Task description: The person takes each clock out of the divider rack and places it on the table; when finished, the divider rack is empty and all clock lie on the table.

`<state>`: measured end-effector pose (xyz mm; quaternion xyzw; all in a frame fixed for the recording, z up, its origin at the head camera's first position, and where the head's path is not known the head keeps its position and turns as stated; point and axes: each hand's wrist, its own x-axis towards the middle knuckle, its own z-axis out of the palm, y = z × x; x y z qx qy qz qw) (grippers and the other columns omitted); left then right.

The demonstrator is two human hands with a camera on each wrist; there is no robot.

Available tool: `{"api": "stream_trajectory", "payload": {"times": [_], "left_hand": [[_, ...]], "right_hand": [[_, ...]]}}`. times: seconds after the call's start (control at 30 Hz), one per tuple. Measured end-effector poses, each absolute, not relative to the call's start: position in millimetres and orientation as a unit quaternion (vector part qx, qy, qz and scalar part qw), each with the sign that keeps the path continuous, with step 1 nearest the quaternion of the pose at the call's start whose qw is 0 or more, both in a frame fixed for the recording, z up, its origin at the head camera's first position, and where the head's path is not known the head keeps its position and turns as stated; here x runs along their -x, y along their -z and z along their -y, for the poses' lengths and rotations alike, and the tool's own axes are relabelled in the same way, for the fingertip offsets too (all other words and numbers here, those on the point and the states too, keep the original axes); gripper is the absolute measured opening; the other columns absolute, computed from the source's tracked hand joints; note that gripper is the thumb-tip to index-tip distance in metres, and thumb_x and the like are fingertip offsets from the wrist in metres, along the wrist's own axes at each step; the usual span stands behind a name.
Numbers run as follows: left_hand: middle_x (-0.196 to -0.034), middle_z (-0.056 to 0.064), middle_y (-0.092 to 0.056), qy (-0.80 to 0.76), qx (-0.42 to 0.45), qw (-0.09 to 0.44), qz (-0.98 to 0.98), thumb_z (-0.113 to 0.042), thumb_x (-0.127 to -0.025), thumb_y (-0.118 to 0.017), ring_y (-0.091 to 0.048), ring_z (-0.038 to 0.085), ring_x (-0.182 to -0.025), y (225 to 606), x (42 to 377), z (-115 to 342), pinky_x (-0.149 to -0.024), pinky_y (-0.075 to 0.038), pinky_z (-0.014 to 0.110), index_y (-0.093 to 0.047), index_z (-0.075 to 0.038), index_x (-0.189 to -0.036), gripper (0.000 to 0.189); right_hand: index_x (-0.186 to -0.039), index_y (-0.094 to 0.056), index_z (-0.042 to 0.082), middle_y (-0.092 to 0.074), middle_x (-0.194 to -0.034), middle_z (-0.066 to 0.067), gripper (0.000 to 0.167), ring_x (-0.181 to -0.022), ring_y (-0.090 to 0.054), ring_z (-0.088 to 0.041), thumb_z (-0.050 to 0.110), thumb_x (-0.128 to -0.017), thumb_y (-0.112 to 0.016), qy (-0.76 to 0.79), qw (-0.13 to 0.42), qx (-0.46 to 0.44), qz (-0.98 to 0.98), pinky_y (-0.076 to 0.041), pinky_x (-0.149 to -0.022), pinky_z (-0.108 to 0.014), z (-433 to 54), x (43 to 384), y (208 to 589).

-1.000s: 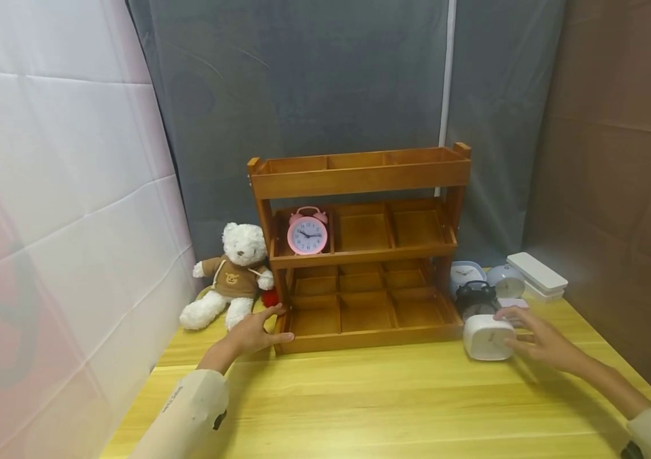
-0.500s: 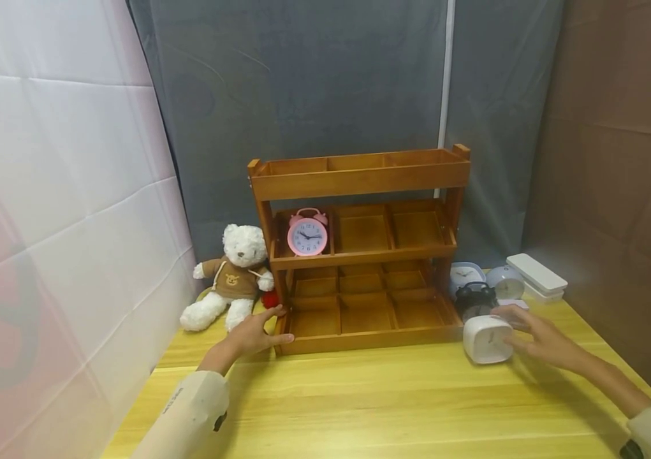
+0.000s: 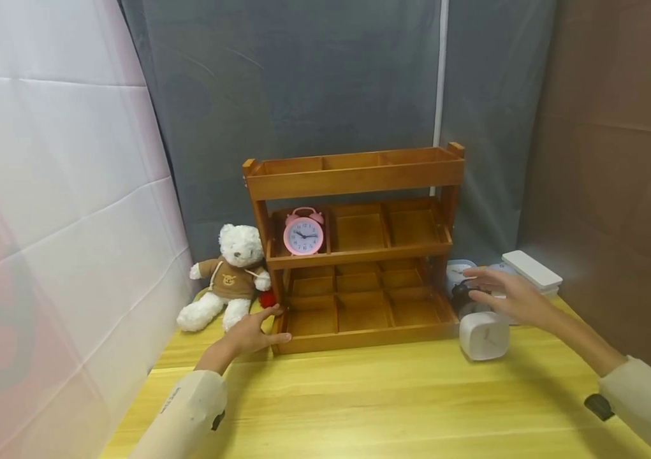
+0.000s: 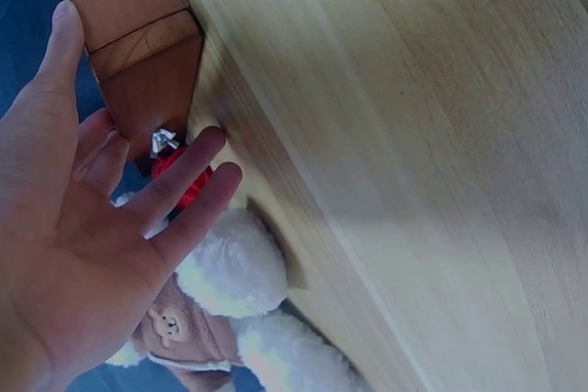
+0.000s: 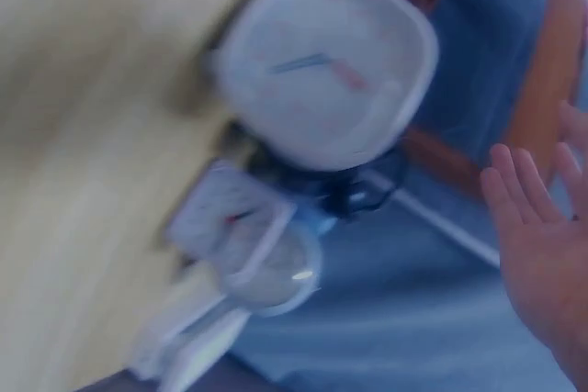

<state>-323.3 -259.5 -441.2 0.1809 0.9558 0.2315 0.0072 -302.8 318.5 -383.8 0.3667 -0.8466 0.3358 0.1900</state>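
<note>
My left hand (image 3: 247, 335) touches the lower left corner of a brown wooden three-tier shelf (image 3: 354, 185), thumb and fingers spread. In the left wrist view the thumb lies along the wood and the other fingers are loosely extended. My right hand (image 3: 523, 305) hovers above a white rounded-square clock (image 3: 482, 338), holding nothing; in the right wrist view its fingers are apart from that clock. Behind the white clock stands a black twin-bell alarm clock (image 3: 461, 297), partly covered by the hand. A pink twin-bell alarm clock (image 3: 303, 236) sits in the middle tier's left compartment.
A white teddy bear (image 3: 232, 280) and a red object (image 3: 268, 298) sit left of the shelf. Right of it are a light blue clock (image 3: 456, 271), a pale square clock (image 5: 228, 213), a round clock (image 5: 280, 273) and stacked white boxes (image 3: 532, 269).
My right hand has let go of the white clock and risen away from it, up and back over the clocks behind. My left hand stays at the shelf corner.
</note>
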Motion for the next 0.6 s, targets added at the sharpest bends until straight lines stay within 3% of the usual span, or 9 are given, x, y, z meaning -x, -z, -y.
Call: {"api": "stream_trajectory", "payload": {"times": [0.2,0.4,0.6], "left_hand": [[-0.151,0.024,-0.053,-0.232,-0.176,0.012,-0.957,-0.055,-0.092,-0.075,-0.055,0.047,-0.131,439.8,322.2,260.0,-0.105,-0.046,0.062,-0.045,-0.003,-0.156,0.088],[-0.150,0.023,-0.054,-0.231,-0.173,0.012,-0.957,-0.056,-0.091,-0.075,-0.055,0.048,-0.132,439.4,321.1,260.2,-0.106,-0.046,0.062,-0.044,-0.003,-0.157,0.090],[-0.150,0.022,-0.054,-0.228,-0.172,0.012,-0.958,-0.057,-0.091,-0.075,-0.056,0.047,-0.131,437.9,320.3,258.4,-0.106,-0.046,0.062,-0.044,-0.003,-0.157,0.090]], "right_hand": [[-0.136,-0.063,0.000,-0.067,-0.134,-0.018,0.040,-0.116,-0.068,-0.037,0.005,-0.098,-0.072,-0.357,0.162,-0.359,0.847,-0.056,-0.095,-0.048,-272.1,317.9,349.5],[-0.133,-0.063,-0.007,-0.067,-0.131,-0.025,0.038,-0.114,-0.069,-0.041,0.000,-0.097,-0.071,-0.383,0.184,-0.395,0.814,-0.056,-0.093,-0.045,-225.3,337.6,325.2],[-0.134,-0.063,-0.007,-0.066,-0.133,-0.023,0.039,-0.119,-0.067,-0.039,0.006,-0.098,-0.073,-0.392,0.190,-0.389,0.812,-0.055,-0.099,-0.044,-186.7,351.6,305.9]]}}
